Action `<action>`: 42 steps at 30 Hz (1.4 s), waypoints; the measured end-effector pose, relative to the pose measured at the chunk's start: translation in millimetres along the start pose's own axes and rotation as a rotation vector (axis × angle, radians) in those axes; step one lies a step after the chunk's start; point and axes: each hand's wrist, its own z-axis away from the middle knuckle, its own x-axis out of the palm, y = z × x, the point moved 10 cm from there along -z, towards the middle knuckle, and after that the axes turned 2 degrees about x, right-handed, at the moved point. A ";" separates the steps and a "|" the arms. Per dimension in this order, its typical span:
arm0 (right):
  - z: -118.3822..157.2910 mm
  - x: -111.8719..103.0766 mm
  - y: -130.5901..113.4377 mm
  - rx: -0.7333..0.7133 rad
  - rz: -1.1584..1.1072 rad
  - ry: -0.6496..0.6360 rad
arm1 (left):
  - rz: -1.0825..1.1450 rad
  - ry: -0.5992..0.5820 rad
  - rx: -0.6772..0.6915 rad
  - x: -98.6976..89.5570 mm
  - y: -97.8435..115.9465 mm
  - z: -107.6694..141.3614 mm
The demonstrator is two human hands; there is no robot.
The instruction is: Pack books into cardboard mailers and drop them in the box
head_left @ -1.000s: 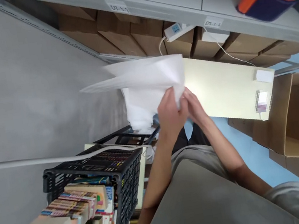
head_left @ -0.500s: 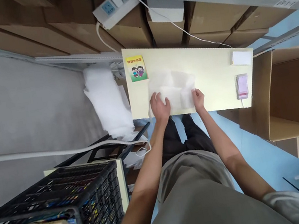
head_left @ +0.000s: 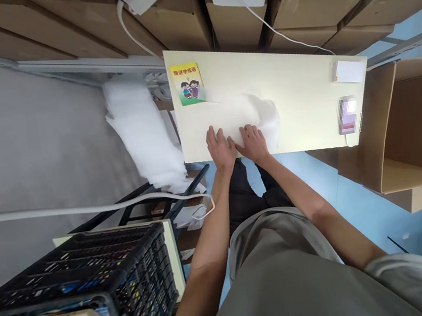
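A thin white translucent sheet (head_left: 241, 110) lies on the pale table (head_left: 306, 99), its right part raised and rumpled. My left hand (head_left: 220, 147) rests on the sheet's near part with fingers spread, holding nothing. Close beside it on the right, my right hand (head_left: 252, 142) lies on the sheet with its fingers apart, palm down. A yellow and green booklet (head_left: 188, 84) with two cartoon children is at the table's far left corner, just beyond the sheet.
A white box (head_left: 348, 71) and a pixelated phone-like item (head_left: 348, 115) sit at the table's right end. White foam sheets (head_left: 144, 131) hang at the left. A black crate (head_left: 143, 282) of books stands lower left; an open carton (head_left: 419, 123) is at the right.
My right hand has moved left, from the sheet's right edge to beside my left hand, and its fingers have opened. The sheet has shifted and spread out. The view has tilted down slightly.
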 end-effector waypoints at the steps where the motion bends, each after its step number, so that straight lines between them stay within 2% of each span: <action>1: -3.4 5.4 -1.9 0.002 0.032 -0.019 | 0.007 -0.011 0.004 0.1 -1.8 -0.4; 4: -10.4 13.3 0.8 -0.002 0.070 -0.063 | 0.027 -0.041 0.000 0.9 -5.4 -1.2; 7: -9.7 4.0 7.4 -0.022 0.001 -0.040 | 0.034 -0.056 -0.002 1.6 -6.5 -2.0; 9: -2.1 -19.7 17.9 -0.013 -0.121 0.060 | 0.034 -0.052 0.003 1.1 -6.8 -2.3; 11: 14.6 -58.1 38.1 0.012 -0.278 0.228 | 0.037 -0.041 0.004 0.5 -7.4 -2.2; 14: 54.9 -121.6 91.0 0.095 -0.466 0.510 | 0.032 -0.022 -0.007 1.9 -7.6 -0.5; 16: 82.7 -151.1 140.2 0.217 -0.521 0.646 | 0.015 -0.025 -0.011 5.6 -5.3 1.8; 18: 105.0 -166.6 194.0 0.366 -0.539 0.727 | 0.002 -0.041 -0.013 10.6 -2.1 4.3; 20: 118.9 -172.1 244.0 0.505 -0.521 0.739 | -0.001 -0.061 -0.015 15.3 0.9 6.3; 22: 130.1 -178.9 281.6 0.608 -0.470 0.752 | 0.002 -0.077 -0.015 18.6 2.8 6.9; 23: 137.4 -186.8 292.1 0.639 -0.423 0.796 | 0.002 -0.083 -0.014 19.6 3.2 6.6; 25: 153.8 -209.1 289.6 0.638 -0.283 0.951 | -0.001 -0.089 -0.011 20.8 3.2 5.0; 27: 159.6 -224.2 254.9 0.540 -0.129 1.060 | -0.013 -0.093 -0.007 21.7 2.5 2.5; 28: 153.0 -223.5 230.1 0.464 -0.079 1.045 | -0.021 -0.095 -0.006 22.1 2.0 1.1; 30: 114.7 -197.6 175.7 0.285 -0.028 0.799 | -0.036 -0.098 -0.005 23.1 1.0 -1.6; 32: 68.4 -149.2 130.0 0.160 0.008 0.473 | -0.048 -0.100 -0.008 23.5 -0.1 -4.0; 34: 29.4 -101.2 107.5 0.115 0.047 0.217 | -0.060 -0.101 -0.013 23.0 -0.9 -5.7; 36: 0.5 -70.2 108.8 0.137 0.080 0.084 | -0.068 -0.099 -0.016 21.4 -1.0 -6.6; 38: -18.4 -55.5 120.8 0.167 0.082 0.025 | -0.067 -0.095 -0.020 19.2 -0.5 -6.8; 40: -27.1 -55.1 132.5 0.177 0.038 0.023 | -0.061 -0.090 -0.025 16.8 0.9 -6.7; 42: -26.0 -69.7 142.9 0.179 -0.051 0.100 | -0.058 -0.090 -0.026 15.0 3.0 -6.9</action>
